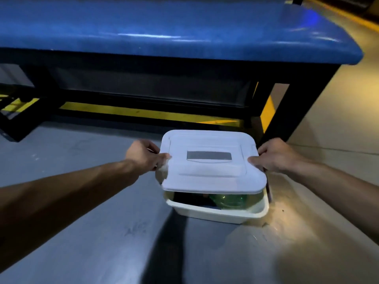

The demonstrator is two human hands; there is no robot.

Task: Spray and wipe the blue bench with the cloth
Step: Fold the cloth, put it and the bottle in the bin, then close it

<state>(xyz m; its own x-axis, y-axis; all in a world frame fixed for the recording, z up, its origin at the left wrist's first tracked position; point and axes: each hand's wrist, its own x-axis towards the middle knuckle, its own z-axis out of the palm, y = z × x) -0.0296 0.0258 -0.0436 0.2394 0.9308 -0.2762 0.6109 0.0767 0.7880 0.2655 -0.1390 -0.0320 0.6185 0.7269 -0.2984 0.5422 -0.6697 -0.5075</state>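
Blue bench (164, 31) behind; left hand (143, 154), right hand (276, 154) grip lid (211, 162) edges.

Both arms outstretched, left hand (144, 154) and right hand (275, 155) pinching.

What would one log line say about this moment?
left hand: holds lid | right hand: holds lid | lid: raised over box | bench: untouched

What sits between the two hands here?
In the head view, the white lid spans between the left hand and right hand, raised over the white bin.
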